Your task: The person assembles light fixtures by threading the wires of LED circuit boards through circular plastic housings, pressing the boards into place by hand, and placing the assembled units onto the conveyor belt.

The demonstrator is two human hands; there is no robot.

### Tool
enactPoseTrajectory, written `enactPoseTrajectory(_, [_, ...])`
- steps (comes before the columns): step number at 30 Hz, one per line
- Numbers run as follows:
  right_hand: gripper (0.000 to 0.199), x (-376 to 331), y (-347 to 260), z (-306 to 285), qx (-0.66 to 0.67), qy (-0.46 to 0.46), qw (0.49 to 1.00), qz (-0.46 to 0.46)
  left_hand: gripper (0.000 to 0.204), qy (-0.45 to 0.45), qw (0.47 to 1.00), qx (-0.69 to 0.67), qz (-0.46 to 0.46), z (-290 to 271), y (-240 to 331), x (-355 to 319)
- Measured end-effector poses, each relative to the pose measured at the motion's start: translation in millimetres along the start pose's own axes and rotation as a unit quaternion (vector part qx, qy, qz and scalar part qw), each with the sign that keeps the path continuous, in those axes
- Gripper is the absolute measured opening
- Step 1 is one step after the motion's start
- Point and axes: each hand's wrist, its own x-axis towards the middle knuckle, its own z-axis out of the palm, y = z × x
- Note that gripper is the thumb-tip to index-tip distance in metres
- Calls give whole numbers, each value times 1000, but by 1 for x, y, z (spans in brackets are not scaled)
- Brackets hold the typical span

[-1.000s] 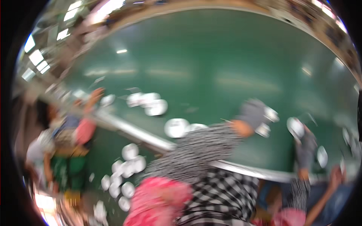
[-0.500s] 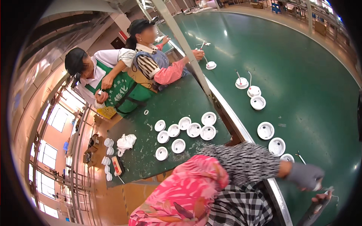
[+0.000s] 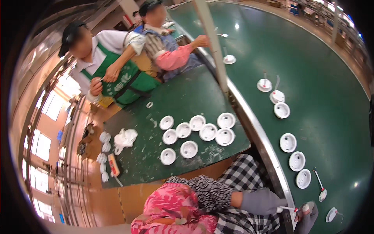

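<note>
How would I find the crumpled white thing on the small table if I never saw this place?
Look at the dark green worktable left of the metal rail. Near its left edge, apart from the cluster of round white caps, lies a crumpled white bag. It is the only soft, wrinkled thing; everything near it is round and hard.

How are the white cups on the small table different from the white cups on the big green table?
The table cups sit bunched close together; the belt cups are spread out in a line. The table cups lie beside the metal rail, on a scuffed top; the belt cups lie past it, on a shiny one. Both are round, white and open side up.
</note>
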Motion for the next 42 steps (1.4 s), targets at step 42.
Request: enactPoseTrajectory(42, [28, -3, 112, -43, 235, 94, 967, 40, 22, -6, 980, 199, -10, -21, 23, 64])
